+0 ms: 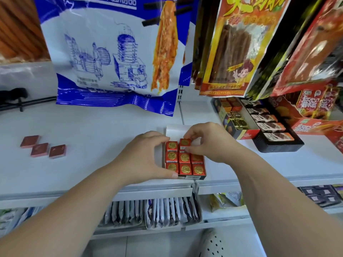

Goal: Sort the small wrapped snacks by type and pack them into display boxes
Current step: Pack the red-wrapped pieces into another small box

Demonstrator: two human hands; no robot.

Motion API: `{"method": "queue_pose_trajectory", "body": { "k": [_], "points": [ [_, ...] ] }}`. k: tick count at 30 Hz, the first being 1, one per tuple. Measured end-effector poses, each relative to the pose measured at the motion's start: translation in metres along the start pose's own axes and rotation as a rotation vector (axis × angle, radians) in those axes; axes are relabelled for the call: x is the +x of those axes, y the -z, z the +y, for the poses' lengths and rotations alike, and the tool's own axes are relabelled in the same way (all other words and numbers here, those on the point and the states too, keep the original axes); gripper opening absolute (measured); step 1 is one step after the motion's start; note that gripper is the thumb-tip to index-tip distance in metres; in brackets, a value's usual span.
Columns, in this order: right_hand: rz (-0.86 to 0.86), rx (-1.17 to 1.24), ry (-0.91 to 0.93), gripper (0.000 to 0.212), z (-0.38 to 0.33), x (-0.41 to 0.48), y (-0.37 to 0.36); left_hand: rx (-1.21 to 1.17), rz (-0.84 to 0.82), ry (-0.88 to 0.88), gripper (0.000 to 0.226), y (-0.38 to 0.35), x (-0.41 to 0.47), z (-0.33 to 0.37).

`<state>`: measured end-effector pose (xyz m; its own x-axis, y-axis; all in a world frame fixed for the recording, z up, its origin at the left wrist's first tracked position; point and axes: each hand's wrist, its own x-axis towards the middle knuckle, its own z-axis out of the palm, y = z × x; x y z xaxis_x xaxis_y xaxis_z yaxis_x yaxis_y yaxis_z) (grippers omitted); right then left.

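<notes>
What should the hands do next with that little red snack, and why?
Probably push the red snack down flat into the back row. The right hand pinches it there, and it seems not yet level with the other snacks, while the left hand steadies the box.

A white metal shelf [92,127] runs across the view, with a lower shelf [222,218] beneath it. Brown ribbed wood panelling [18,28] shows upper left, pale floor tiles [148,247] below. Light is bright and even.

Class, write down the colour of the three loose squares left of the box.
Dark red: the loose squares, best in the head view.
</notes>
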<state>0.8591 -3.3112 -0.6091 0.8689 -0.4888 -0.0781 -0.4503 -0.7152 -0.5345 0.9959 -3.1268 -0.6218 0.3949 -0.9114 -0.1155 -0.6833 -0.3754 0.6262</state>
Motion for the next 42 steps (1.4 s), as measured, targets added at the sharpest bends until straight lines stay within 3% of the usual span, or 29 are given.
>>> {"method": "queue_pose_trajectory", "body": {
  "k": [7,12,23,27,33,38,42],
  "points": [
    [-0.113,0.088,-0.007,0.021,0.003,-0.003,0.005,0.012,0.014,0.004,0.110,-0.001,-0.001,0.000],
    [0.023,0.080,-0.032,0.020,0.008,-0.008,0.002,0.021,0.007,0.022,0.110,0.000,-0.003,0.002],
    [0.044,0.003,-0.097,0.021,-0.004,-0.010,-0.008,-0.013,0.035,0.029,0.106,-0.005,-0.003,0.001],
    [0.197,-0.091,-0.108,0.023,-0.016,-0.010,-0.006,-0.008,0.031,-0.002,0.101,-0.004,-0.011,-0.002],
    [0.323,-0.098,0.027,0.017,-0.062,0.000,-0.026,0.031,0.214,-0.015,0.064,0.019,-0.032,-0.027],
    [0.169,-0.090,0.202,0.021,-0.110,0.013,-0.059,0.099,0.420,0.071,0.037,0.058,-0.055,-0.081],
    [0.073,-0.053,0.282,0.029,-0.146,0.029,-0.096,0.193,0.549,0.246,0.038,0.090,-0.075,-0.132]
  ]
}}
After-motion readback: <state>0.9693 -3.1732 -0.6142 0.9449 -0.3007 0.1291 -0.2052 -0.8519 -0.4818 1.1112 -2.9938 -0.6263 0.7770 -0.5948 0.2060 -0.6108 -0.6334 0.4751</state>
